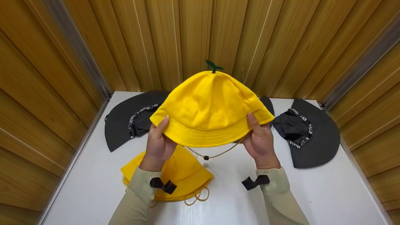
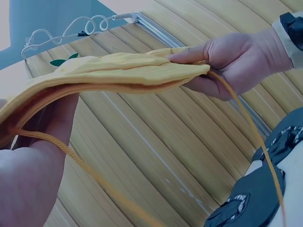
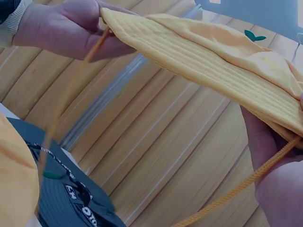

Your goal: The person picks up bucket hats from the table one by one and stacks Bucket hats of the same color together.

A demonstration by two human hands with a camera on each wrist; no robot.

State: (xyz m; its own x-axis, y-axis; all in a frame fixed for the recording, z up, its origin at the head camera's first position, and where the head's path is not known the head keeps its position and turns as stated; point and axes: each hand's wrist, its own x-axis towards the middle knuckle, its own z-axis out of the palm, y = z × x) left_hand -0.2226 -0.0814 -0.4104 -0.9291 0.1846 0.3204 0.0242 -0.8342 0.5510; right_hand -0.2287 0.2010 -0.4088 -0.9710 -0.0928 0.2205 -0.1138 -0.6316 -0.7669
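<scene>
I hold a yellow bucket hat (image 1: 209, 106) up over the white table (image 1: 312, 193), crown away from me. A small green sprout (image 1: 213, 66) sticks up from its top. My left hand (image 1: 160, 137) pinches the brim's left side, thumb on top. On the opposite side my right hand (image 1: 258, 137) pinches the brim the same way. A yellow chin cord (image 1: 218, 153) with a dark toggle (image 1: 206, 157) hangs below the brim. The left wrist view shows the hat (image 2: 118, 71) flattened, with the right hand (image 2: 236, 59) on its far edge. The right wrist view shows the left hand (image 3: 66, 28) on the brim (image 3: 213, 61).
A stack of yellow hats (image 1: 184, 175) lies on the table under my left forearm. Dark grey wide-brimmed hats with lettered bands lie at the back left (image 1: 125, 122) and right (image 1: 312, 137). Wooden slatted walls (image 1: 47, 78) close in on three sides.
</scene>
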